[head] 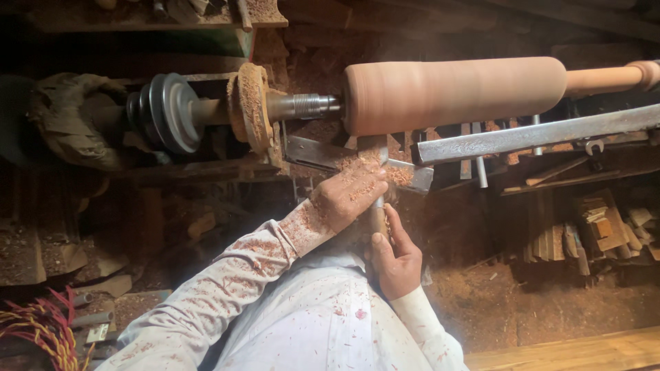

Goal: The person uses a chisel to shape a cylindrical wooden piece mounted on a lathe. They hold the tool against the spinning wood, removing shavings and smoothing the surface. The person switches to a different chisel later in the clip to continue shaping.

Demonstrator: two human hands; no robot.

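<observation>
Under the wooden cylinder (454, 93), both hands, left hand (347, 196) and right hand (395, 261), clasp the chisel (377, 206).

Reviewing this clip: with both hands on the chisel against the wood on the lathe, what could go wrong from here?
The chisel meets the wooden cylinder at its left end, so a catch might kick it back. The left hand sits close to the wood on the tool rest, leaving little margin. The right hand has a low grip. Loose shaving-covered sleeves near the threaded spindle may snag.

Smooth matt wooden cylinder (454, 93), metal rest (536, 134)
</observation>
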